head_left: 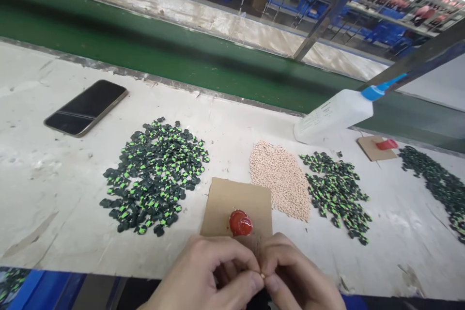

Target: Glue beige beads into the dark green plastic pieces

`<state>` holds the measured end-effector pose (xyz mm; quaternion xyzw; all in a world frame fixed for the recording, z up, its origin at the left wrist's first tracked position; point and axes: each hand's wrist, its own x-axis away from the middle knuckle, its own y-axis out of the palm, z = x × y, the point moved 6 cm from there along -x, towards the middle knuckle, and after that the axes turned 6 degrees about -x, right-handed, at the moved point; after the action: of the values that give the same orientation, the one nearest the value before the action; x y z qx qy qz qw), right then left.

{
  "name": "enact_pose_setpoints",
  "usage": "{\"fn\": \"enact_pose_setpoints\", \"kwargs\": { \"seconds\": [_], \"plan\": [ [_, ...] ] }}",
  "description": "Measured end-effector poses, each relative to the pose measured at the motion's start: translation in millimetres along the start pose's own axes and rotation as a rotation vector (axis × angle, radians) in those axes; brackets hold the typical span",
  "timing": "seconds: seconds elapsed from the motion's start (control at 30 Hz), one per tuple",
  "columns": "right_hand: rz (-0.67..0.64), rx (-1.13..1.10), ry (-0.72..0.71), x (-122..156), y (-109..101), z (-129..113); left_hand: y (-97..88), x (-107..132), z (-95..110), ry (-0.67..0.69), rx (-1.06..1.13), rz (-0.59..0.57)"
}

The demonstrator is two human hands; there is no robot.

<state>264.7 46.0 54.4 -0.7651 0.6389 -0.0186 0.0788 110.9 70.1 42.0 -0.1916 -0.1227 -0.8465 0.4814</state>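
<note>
My left hand [207, 273] and my right hand [298, 276] meet at the table's near edge, fingers curled and pinched together on a tiny pale bead [262, 276] between the fingertips. Just beyond them lies a brown cardboard square [238, 201] with a red blob [240, 223] on it. A heap of pale beads [281, 179] lies behind the cardboard to the right. Piles of small black-and-green pieces sit on the left [156, 174] and on the right [337, 193].
A dark phone [86, 107] lies face up at the far left. A white squeeze bottle with a blue nozzle [337, 111] lies on its side at the back right, near a second cardboard piece with a red blob [378, 147]. A green conveyor belt [163, 53] runs behind the table.
</note>
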Motion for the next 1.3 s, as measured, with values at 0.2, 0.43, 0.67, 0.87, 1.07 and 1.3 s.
{"fn": "enact_pose_setpoints", "kwargs": {
  "seconds": [0.2,0.43,0.67,0.87,1.07,1.3],
  "plan": [
    [0.328,0.120,0.039,9,0,18,-13.2,9,-27,-0.012,0.065,0.295],
    [0.260,0.344,-0.116,3,2,26,-23.2,7,-35,0.259,-0.190,0.423],
    [0.266,0.360,-0.121,0,3,22,-25.6,9,-25,0.298,-0.171,0.479],
    [0.274,0.350,-0.125,1,4,21,-25.2,12,-28,0.263,-0.112,0.460],
    [0.304,0.117,0.008,6,-3,7,-11.1,16,-21,0.032,0.366,0.355],
    [0.264,-0.252,0.092,10,4,6,7.5,9,-14,-0.191,0.676,0.147]
  ]
}}
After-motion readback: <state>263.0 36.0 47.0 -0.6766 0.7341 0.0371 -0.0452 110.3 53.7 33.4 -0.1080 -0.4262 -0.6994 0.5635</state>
